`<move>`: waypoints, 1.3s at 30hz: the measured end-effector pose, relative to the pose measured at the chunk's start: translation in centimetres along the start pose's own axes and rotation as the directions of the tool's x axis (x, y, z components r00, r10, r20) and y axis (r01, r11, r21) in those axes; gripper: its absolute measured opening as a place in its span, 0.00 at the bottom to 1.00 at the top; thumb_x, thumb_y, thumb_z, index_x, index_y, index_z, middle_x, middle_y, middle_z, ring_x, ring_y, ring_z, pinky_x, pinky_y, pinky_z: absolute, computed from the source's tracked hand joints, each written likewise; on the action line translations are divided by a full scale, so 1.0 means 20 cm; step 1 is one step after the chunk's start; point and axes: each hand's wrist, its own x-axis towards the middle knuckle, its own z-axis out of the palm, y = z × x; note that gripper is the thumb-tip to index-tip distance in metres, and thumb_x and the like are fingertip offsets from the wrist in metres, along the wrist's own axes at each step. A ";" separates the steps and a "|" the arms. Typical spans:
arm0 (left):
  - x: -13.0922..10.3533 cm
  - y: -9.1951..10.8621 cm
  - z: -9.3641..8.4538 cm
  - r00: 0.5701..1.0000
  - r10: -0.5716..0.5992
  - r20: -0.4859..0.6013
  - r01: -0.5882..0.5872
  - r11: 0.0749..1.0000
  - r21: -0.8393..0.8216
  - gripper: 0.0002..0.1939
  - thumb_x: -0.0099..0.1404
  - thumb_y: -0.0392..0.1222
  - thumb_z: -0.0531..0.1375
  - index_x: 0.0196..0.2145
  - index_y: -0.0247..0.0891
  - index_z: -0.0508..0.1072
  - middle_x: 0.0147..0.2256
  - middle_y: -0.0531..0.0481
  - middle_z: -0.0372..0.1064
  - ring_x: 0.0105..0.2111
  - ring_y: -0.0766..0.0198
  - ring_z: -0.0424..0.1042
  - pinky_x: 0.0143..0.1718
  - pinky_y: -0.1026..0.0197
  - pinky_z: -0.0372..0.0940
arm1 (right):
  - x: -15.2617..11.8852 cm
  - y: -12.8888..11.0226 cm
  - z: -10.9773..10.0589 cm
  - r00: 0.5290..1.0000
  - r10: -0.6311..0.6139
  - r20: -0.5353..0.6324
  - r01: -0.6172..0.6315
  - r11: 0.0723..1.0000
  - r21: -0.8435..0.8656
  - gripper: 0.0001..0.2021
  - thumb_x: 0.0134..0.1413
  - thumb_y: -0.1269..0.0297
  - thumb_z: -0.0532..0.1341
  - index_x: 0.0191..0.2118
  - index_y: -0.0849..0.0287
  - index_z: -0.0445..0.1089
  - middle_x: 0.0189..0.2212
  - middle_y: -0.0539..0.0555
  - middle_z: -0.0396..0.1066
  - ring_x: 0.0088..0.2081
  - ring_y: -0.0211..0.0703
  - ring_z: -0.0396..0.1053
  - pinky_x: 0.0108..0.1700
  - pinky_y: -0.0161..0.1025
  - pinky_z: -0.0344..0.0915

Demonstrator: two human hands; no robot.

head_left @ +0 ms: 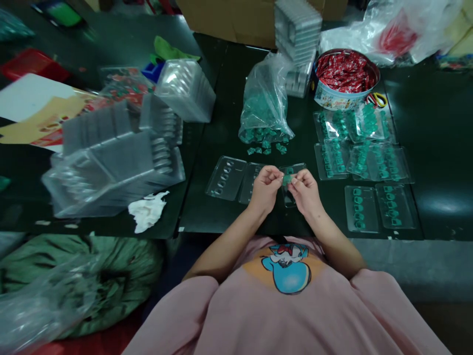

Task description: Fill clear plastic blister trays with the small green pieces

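Between the fingertips of my left hand (266, 187) and my right hand (306, 191) is a small green piece (287, 179), pinched from both sides. Under the hands lies a clear plastic tray (289, 199), partly hidden, with some green in its upper part. Two more clear trays, one at the left (233, 183) and one partly behind my left hand (246, 190), lie flat on the dark table. Loose green pieces (266, 144) spill from the mouth of a clear bag (264, 98) beyond the hands.
Filled trays (360, 209) lie at the right, below a round tin (338, 98) of red packets and yellow-handled scissors (380, 100). Stacked clear trays (107, 162) and a crumpled white tissue (148, 212) are at the left. Another tray stack (297, 34) stands at the back.
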 end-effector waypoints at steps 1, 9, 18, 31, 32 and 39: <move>0.01 0.00 0.00 0.998 -0.064 -0.010 0.063 0.996 -0.059 0.16 0.49 0.36 0.69 0.31 0.39 0.66 0.27 0.58 0.65 0.28 0.72 0.66 0.33 0.69 0.63 | 0.01 0.00 0.00 0.996 0.085 0.025 -0.087 0.993 0.084 0.16 0.45 0.65 0.68 0.29 0.54 0.57 0.24 0.43 0.62 0.25 0.31 0.59 0.27 0.30 0.57; 0.02 0.04 -0.04 0.966 -0.259 0.014 0.259 0.959 -0.110 0.15 0.49 0.36 0.68 0.30 0.38 0.66 0.28 0.57 0.66 0.28 0.72 0.69 0.34 0.68 0.66 | 0.04 -0.05 -0.05 0.935 0.322 0.151 -0.341 0.931 0.129 0.14 0.42 0.67 0.68 0.32 0.55 0.61 0.23 0.43 0.60 0.24 0.31 0.57 0.25 0.29 0.54; 0.07 0.00 -0.03 0.976 -0.171 0.138 0.158 0.983 0.096 0.14 0.53 0.42 0.68 0.34 0.39 0.69 0.35 0.54 0.69 0.30 0.72 0.69 0.31 0.68 0.65 | 0.09 -0.08 -0.13 0.998 0.046 0.051 -0.027 0.949 -0.315 0.10 0.43 0.61 0.67 0.30 0.57 0.67 0.22 0.42 0.62 0.25 0.31 0.59 0.29 0.31 0.55; 0.10 -0.17 -0.09 0.914 0.121 0.387 -0.384 0.568 0.728 0.07 0.58 0.36 0.66 0.36 0.38 0.80 0.38 0.47 0.74 0.37 0.64 0.73 0.41 0.60 0.67 | 0.07 0.03 -0.34 0.994 -0.075 0.078 0.108 0.663 -0.741 0.06 0.50 0.63 0.60 0.33 0.59 0.69 0.25 0.46 0.67 0.28 0.35 0.63 0.34 0.34 0.58; 0.10 -0.18 -0.10 0.912 0.124 0.391 -0.392 0.544 0.742 0.07 0.58 0.36 0.66 0.36 0.38 0.80 0.38 0.47 0.74 0.37 0.64 0.73 0.42 0.60 0.67 | 0.07 0.04 -0.34 0.994 -0.084 0.068 0.106 0.622 -0.776 0.06 0.51 0.64 0.59 0.33 0.59 0.70 0.26 0.47 0.68 0.28 0.35 0.64 0.35 0.34 0.59; 0.11 -0.27 -0.15 0.907 0.128 0.402 -0.416 0.425 0.804 0.08 0.59 0.33 0.65 0.37 0.39 0.80 0.38 0.47 0.74 0.38 0.63 0.74 0.44 0.58 0.68 | 0.09 0.09 -0.32 0.991 -0.123 0.061 0.104 0.378 -0.920 0.06 0.53 0.68 0.56 0.33 0.57 0.71 0.27 0.49 0.71 0.29 0.39 0.67 0.37 0.36 0.61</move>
